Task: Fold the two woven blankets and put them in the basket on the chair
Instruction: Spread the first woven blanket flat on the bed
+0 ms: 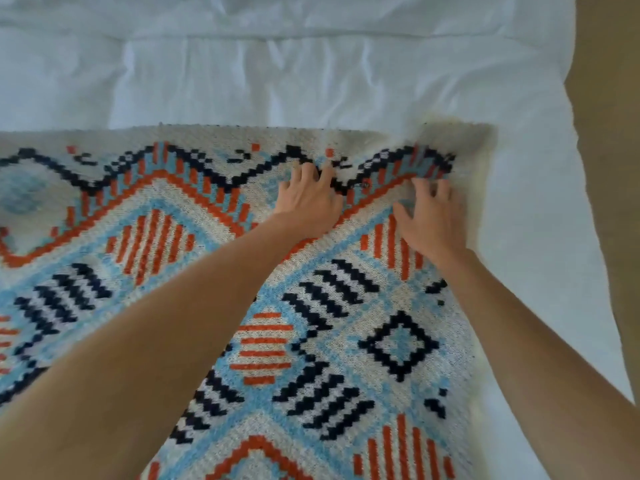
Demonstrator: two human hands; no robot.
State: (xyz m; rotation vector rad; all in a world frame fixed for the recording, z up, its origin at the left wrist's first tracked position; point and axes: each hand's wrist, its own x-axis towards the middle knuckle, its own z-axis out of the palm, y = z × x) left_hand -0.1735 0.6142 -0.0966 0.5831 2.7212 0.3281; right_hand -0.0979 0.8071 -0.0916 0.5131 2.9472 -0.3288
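The woven blanket (398, 344) lay flat on the white bed (311, 81), spreading near and left from both hands. Its far edge ran left to right just beyond the fingers. The far right corner (478, 140) was slightly raised and lay closest to the right hand (431, 220). Both arms were stretched forward with the palms down. The left hand (308, 202) had its fingers curled into a wrinkle of the cloth. The right hand's fingertips were bent onto the cloth, but I cannot tell if they pinched it. The basket was not visible.
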